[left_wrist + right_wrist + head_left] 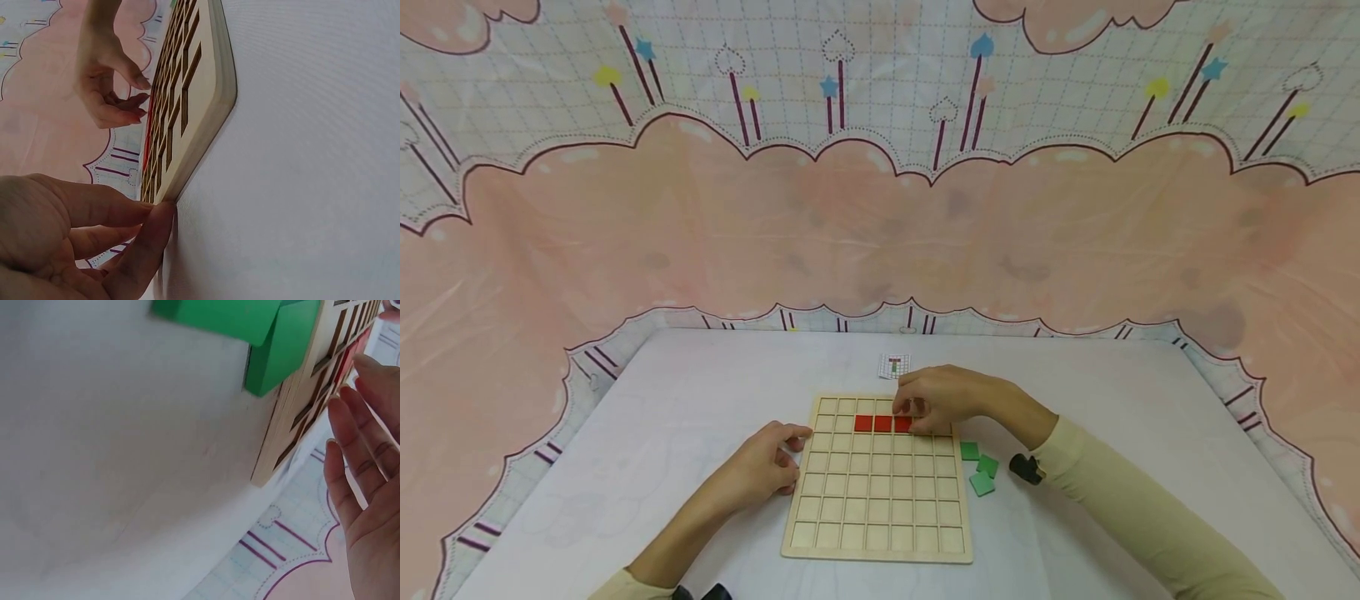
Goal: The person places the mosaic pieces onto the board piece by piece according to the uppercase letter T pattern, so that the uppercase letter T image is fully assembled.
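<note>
The left hand (766,467) pinches the grid board (880,533) by its edge. The right hand (946,395), digits apart, is at the red tiles (883,423); green tiles (982,483) lie on its near side.

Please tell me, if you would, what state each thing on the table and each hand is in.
Grid board: flat on the table, partly filled
Red tiles: three showing, side by side in the second row from the far edge
Green tiles: three, loose by the board's right edge
Printed card: lying beyond the board
Left hand: pinching the board's left edge
Right hand: at the rightmost visible red tile, contact unclear
</note>
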A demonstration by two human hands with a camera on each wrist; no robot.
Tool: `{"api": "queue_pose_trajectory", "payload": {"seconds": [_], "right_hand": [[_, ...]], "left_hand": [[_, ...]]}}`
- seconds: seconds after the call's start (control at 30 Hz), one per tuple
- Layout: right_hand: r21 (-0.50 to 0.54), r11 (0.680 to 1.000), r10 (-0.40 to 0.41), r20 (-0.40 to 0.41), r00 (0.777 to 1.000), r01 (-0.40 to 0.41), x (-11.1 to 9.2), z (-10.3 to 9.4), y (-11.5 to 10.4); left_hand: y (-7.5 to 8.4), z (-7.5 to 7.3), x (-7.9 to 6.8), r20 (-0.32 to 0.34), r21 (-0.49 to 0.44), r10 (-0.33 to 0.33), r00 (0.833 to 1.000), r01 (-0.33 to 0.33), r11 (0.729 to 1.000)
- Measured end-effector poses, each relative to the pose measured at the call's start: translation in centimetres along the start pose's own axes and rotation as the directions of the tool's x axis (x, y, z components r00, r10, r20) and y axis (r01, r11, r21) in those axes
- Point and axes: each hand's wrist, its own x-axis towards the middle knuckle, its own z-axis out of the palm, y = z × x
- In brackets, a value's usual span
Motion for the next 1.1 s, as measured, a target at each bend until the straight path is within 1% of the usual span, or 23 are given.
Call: {"api": "queue_pose_trajectory", "payload": {"seconds": [0.13, 0.43, 0.6, 0.9, 1.1], "right_hand": [[0.007, 1.000, 0.003, -0.014, 1.000, -0.003, -0.7, -0.3, 0.0], [0.014, 0.997, 0.074, -0.017, 0.997, -0.074, -2.5, 0.0, -0.1], [0.059, 0.993, 0.107, -0.024, 0.994, -0.106, -3.6, 0.4, -0.3], [0.088, 0.990, 0.110, -0.026, 0.994, -0.107, -5.7, 0.5, -1.0], [0.070, 0.990, 0.127, -0.030, 0.991, -0.124, -7.1, 0.9, -0.9]], "left_hand": [[-0.1, -0.1, 0.1, 0.001, 0.002, 0.006, 1.000, -0.006, 1.000], [-0.2, -0.2, 0.2, 0.012, 0.007, 0.022, 1.000, -0.022, 1.000], [-0.2, -0.3, 0.1, 0.021, 0.007, 0.030, 0.999, -0.030, 1.000], [-0.2, -0.3, 0.0, 0.012, 0.005, 0.035, 0.999, -0.035, 0.999], [-0.1, -0.1, 0.0, 0.004, 0.024, 0.041, 0.999, -0.041, 0.999]]}}
